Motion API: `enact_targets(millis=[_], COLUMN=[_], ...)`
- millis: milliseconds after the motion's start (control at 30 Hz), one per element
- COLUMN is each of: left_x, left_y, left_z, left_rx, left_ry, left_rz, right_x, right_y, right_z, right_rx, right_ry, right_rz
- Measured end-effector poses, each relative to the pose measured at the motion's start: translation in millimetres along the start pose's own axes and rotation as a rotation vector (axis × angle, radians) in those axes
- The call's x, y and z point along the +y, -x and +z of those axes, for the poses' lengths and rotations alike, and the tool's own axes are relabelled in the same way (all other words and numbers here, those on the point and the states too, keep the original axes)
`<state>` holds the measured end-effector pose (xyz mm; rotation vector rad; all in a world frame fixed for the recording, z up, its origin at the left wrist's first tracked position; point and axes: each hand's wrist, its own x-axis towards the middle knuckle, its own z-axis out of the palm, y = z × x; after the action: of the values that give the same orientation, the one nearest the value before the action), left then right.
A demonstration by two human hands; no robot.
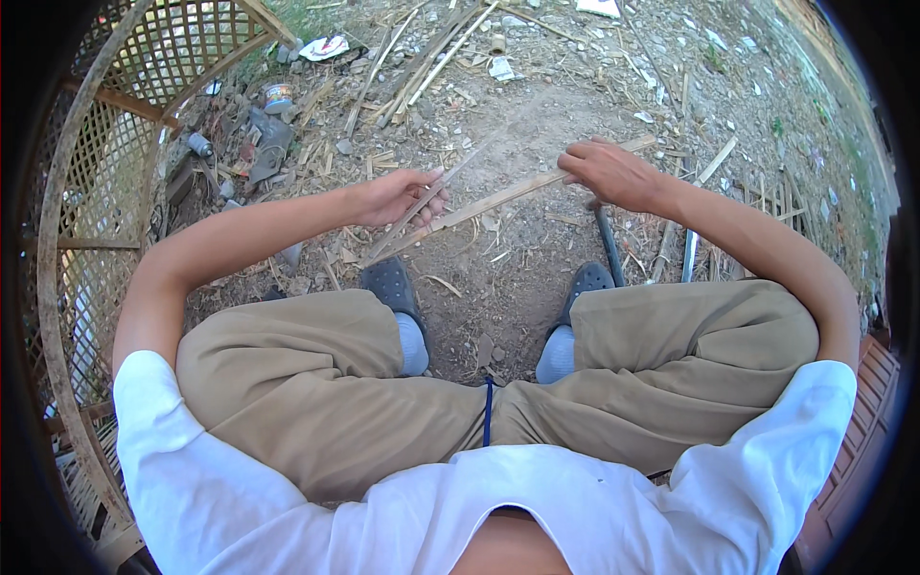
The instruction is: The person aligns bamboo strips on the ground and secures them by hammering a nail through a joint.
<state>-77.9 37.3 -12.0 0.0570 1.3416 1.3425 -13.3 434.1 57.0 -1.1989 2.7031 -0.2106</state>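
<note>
Seated low on bare ground, knees apart in tan trousers [316,374], white shirt [537,517] at six o'clock. Left hand [398,196] at about ten o'clock from the picture's middle, fingers [426,192] curled and pinching a thin bamboo strip [498,198] near its lower end. Right hand [609,172] at about one o'clock, palm down, fingers [575,165] pressed together over the same strip farther along. Strip held above the dirt, slanting from seven o'clock up toward two o'clock, spanning the gap between both hands and sticking out past the right hand. A second, paler sliver [479,149] rising from the left hand toward twelve o'clock, blurred; cannot tell whether split off the strip or separate.

Under the hands, two dark clogs [391,283] over light blue socks [412,345], toes pointing to twelve o'clock. Just beside the right foot, a dark long tool handle [609,251] lying on the dirt, its upper end hidden under the right wrist. Near it, at three o'clock, a flat pale blade-like piece [690,257]; kind hard to tell.

At nine o'clock, a curved woven bamboo lattice frame [105,192] standing upright, filling the left rim. At eleven o'clock, litter: a small can [278,96] and crumpled wrappers [326,46]. At twelve o'clock, a loose pile of bamboo sticks and shavings [422,57] on the ground [537,105], well apart from the hands. More scattered slats [767,196] at two to three o'clock.
</note>
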Motion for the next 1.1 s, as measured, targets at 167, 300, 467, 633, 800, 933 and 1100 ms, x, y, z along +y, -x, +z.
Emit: enact_targets(millis=[167,300,467,633,800,933,1100], left_x=[6.7,2.3,-3.6,-5.8,-5.1,-8.9,-7.6], left_y=[-11.7,-12.5,-6.2,3.6,5.4,7.1,8.5], left_z=[0.8,8.4,6.3,-5.3,15.0,18.6,18.9], left_rx=[-0.067,0.083,0.268,0.317,0.249,0.221,0.202], left_ry=[0.127,0.101,0.166,0.216,0.141,0.098,0.112], left_rz=[0.002,0.070,0.111,0.127,0.122,0.140,0.132], right_x=[1.9,-1.2,-1.7,-9.6,-7.5,-10.5,-13.5], right_y=[-8.9,-15.2,-11.8,-12.2,-16.8,-19.1,-19.8], right_z=[3.2,3.2,4.3,2.6,1.6,-1.8,-2.3], right_rx=[0.033,0.034,0.020,0.014,0.044,0.030,0.009], right_ry=[0.000,-0.037,0.001,-0.018,-0.044,-0.041,-0.010], right_rz=[-0.037,-0.021,-0.018,-0.001,-0.049,-0.052,-0.036])
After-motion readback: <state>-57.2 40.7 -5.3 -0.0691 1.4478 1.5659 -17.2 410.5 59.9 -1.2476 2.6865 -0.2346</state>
